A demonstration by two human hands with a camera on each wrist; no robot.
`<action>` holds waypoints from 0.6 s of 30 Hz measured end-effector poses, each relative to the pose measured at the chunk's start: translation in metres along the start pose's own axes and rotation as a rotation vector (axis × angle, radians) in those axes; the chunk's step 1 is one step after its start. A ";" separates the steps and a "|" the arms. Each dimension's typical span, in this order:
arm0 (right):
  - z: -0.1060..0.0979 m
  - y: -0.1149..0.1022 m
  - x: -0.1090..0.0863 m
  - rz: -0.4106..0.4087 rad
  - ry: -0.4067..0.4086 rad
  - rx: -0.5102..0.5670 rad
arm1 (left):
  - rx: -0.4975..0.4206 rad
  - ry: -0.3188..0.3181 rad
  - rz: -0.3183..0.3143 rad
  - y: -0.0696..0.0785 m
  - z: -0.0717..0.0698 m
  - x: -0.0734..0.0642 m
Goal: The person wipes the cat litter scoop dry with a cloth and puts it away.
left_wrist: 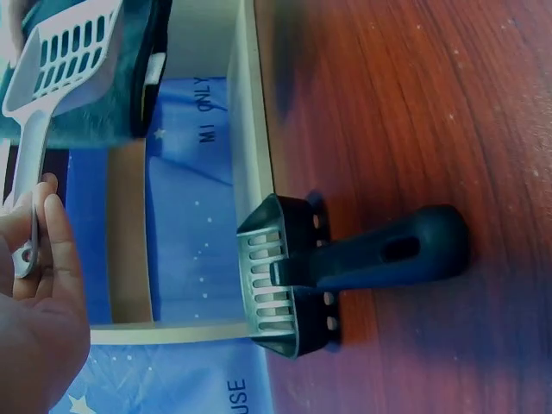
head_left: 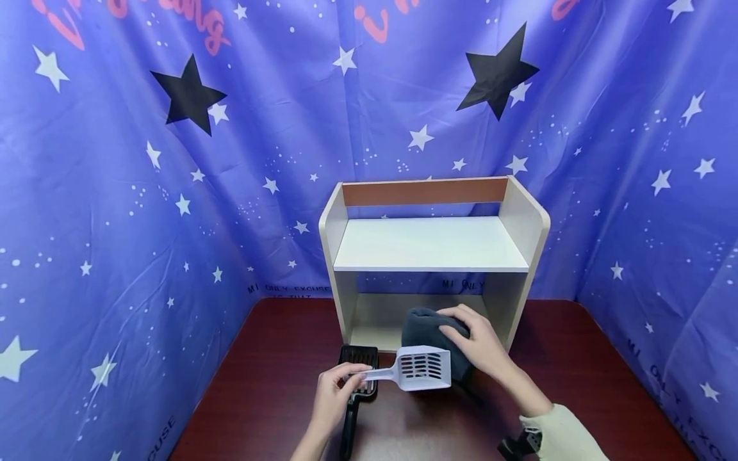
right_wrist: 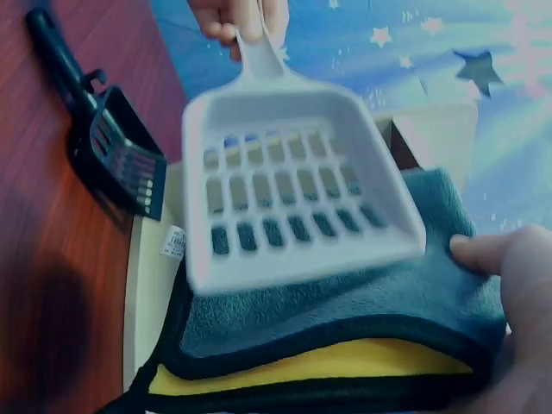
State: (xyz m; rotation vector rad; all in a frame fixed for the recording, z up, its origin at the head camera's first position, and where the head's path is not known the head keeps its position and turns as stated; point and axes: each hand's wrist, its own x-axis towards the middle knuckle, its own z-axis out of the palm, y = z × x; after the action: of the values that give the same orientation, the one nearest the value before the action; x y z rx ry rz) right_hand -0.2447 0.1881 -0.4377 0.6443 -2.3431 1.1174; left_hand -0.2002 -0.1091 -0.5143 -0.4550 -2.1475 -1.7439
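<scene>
My left hand (head_left: 333,394) pinches the handle of a white slotted litter scoop (head_left: 423,368), its basket pointing right. My right hand (head_left: 481,339) grips a folded dark grey cloth (head_left: 423,330) from its right side. In the right wrist view the cloth (right_wrist: 328,323) shows black edging and a yellow inner face, with the scoop's basket (right_wrist: 302,112) overlapping it. A black slotted litter scoop (left_wrist: 371,250) lies on the table by the shelf, handle toward me; in the head view the left hand partly covers it.
A white two-level shelf unit (head_left: 432,243) stands at the back of the dark red table (head_left: 259,384), and the cloth is in front of its lower opening. Blue star-printed curtains (head_left: 277,128) surround the table at the back and sides.
</scene>
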 end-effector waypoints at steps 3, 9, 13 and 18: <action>0.005 -0.008 0.002 -0.132 -0.093 0.019 | 0.022 0.016 0.002 0.001 0.004 0.002; 0.007 -0.015 0.001 -0.245 -0.356 0.017 | 0.053 0.102 0.031 0.003 0.008 0.008; 0.002 -0.014 0.001 -0.243 -0.458 0.047 | 0.048 0.131 0.037 0.004 0.007 0.010; -0.003 -0.010 0.002 -0.248 -0.489 0.094 | 0.011 0.123 0.004 0.004 0.005 0.011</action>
State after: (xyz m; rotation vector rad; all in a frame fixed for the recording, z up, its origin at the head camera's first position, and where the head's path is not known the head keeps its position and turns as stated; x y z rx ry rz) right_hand -0.2393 0.1844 -0.4289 1.3310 -2.5126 1.0481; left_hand -0.2084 -0.1035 -0.5066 -0.3400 -2.0684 -1.7106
